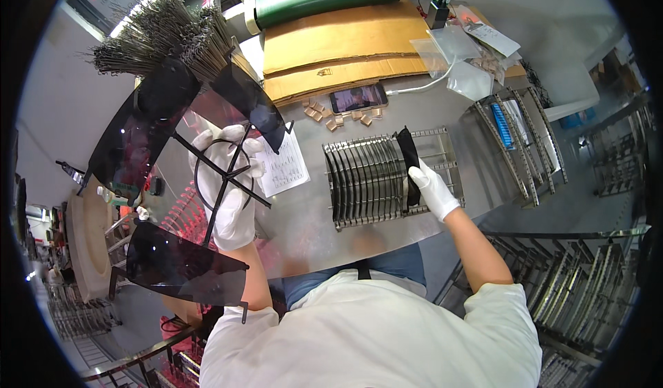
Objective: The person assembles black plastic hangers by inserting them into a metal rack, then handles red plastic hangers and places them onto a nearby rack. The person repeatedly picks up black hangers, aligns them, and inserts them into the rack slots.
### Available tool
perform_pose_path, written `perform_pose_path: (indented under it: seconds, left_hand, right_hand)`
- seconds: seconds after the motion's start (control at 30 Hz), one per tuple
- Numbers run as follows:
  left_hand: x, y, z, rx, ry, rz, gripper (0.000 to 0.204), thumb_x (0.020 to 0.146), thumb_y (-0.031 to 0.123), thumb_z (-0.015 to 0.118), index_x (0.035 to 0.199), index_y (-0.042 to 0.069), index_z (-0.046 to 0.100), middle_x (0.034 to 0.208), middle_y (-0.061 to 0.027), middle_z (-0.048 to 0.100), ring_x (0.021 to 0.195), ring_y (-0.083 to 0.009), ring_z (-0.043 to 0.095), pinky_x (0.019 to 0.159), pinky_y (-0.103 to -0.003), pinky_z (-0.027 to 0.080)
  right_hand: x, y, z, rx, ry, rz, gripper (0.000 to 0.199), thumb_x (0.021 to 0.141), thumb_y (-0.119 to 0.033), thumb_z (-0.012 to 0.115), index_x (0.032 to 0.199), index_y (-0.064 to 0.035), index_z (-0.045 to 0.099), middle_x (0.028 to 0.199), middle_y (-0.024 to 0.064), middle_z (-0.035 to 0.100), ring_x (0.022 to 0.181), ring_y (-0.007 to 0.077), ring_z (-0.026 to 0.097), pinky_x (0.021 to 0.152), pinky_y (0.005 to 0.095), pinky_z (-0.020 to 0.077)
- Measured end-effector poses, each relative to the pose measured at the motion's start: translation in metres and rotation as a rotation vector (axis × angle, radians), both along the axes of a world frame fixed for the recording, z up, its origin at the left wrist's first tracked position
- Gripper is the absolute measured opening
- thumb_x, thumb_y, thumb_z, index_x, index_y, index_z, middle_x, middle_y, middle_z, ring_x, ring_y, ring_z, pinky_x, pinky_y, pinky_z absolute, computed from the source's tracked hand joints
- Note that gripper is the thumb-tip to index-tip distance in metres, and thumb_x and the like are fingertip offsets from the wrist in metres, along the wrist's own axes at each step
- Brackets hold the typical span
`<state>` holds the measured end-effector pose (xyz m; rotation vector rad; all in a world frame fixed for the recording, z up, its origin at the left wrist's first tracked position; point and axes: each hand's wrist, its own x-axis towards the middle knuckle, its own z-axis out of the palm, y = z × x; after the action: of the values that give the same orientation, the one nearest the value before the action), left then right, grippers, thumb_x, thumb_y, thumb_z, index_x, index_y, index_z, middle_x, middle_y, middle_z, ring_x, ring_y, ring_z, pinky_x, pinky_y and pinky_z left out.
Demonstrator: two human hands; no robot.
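Note:
My left hand (235, 224), in a white glove, is closed around a black wire holder (219, 212) with crossed rods and a ring. Large dark tinted lens panels (186, 267) hang from its ends. My right hand (435, 193), also white-gloved, pinches the near part of a dark curved lens (407, 154) standing on edge at a slotted metal rack (431, 133). Several similar dark lenses (356, 181) stand in a row in the rack's left part. Whether the held lens sits fully in a slot I cannot tell.
Behind the rack lie a phone (359, 98) on a white cable and small copper-coloured pieces (337, 120). Cardboard (338, 43) and a green belt (318, 5) are beyond. Metal racks (514, 143) stand at right, a printed sheet (284, 163) by my left hand, bundled wires (162, 36) far left.

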<state>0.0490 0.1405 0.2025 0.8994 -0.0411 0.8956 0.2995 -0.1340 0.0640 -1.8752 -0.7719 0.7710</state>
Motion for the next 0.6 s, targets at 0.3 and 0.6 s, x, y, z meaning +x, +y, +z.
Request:
perform_pose_path:
  seconds: [0.3,0.6]
  left_hand:
    - [0.0,0.001,-0.003,0.017,0.075,0.04,0.089,0.075,0.014,0.088,0.149,0.016,0.039,0.143,-0.0194,0.047,0.118,-0.0333,0.058,0.084,-0.035,0.054]
    - [0.002,0.007,-0.001,-0.228,-0.08,-0.073,0.029,0.104,0.026,0.056,0.128,0.009,0.06,0.127,-0.0223,0.058,0.11,-0.0451,0.062,0.074,-0.048,0.061]
  right_hand:
    - [0.0,0.005,0.0,-0.092,-0.13,0.043,0.065,0.104,-0.056,0.041,0.152,-0.0125,0.045,0.12,0.0303,0.067,0.105,0.0465,0.066,0.097,0.0448,0.0497]
    - [0.011,0.006,-0.005,-0.177,-0.096,0.091,0.067,0.104,-0.055,0.038,0.144,-0.0038,0.052,0.117,0.0239,0.07,0.091,0.0418,0.07,0.088,0.0479,0.0534]
